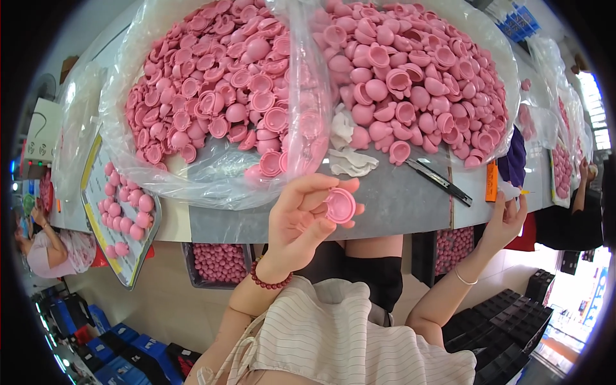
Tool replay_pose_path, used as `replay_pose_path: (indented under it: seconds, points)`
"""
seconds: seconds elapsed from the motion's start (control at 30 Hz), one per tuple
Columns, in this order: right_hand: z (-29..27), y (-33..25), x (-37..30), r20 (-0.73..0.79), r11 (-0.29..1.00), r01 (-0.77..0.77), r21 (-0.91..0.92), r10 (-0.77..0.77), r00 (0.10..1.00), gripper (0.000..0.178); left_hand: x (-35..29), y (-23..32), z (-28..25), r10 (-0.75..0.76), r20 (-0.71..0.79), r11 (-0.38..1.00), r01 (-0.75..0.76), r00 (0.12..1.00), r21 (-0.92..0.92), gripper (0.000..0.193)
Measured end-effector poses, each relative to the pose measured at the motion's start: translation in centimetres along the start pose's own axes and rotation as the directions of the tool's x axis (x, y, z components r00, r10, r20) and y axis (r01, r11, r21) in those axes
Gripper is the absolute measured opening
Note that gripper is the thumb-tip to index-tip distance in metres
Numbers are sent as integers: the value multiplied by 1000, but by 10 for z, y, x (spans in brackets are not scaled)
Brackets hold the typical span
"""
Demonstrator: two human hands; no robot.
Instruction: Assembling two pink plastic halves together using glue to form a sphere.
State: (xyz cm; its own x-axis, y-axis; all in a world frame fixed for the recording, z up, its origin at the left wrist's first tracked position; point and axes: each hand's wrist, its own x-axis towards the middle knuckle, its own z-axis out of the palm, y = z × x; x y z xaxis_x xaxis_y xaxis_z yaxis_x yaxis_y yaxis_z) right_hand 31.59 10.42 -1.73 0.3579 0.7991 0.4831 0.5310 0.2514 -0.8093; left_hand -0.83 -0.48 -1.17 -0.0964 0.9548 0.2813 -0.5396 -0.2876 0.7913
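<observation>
Holding a pink half shell [341, 206] by its edge between thumb and fingers, the left hand [294, 221] is above the near edge of the grey table [401, 215], and the shell's hollow side faces up toward the viewer. A dark red bead bracelet [269, 277] circles that wrist. Well to the right, the right hand [505, 224] grips a small white bottle [510, 190] in its fingertips, the yellow nozzle [526, 192] pointing right. Just left of the bottle is an orange box [491, 181], and a purple cloth [514, 159] is on its far side.

Farther back, two large heaps of pink shells, a left heap [212, 96] and a right heap [420, 96], lie in clear plastic. Between the left hand and the right heap are a crumpled white cloth [353, 162] and a black utility knife [439, 181], which lies slantwise. At the left, a tray [94, 176] carries pink rounded pieces [122, 208]. Below the table's near edge, a dark bin [221, 285] is filled with pink balls [218, 262].
</observation>
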Motion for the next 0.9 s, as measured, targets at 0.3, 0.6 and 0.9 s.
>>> replay_pose_path:
  seconds: [0.3, 0.6, 0.9]
  points:
    - [32, -66, -34, 63, 863, 486, -137, -482, 874, 28, -1, 4, -3, -57, 80, 985, 69, 995, -156, 38]
    - [104, -109, -43, 634, 800, 600, -12, -459, 623, 29, -1, 4, 5, -66, -59, 994, 71, 996, 79, 44]
    - [72, -112, -60, 684, 856, 473, 208, -472, 556, 12, -1, 6, 4, -125, -34, 983, 129, 992, 128, 46]
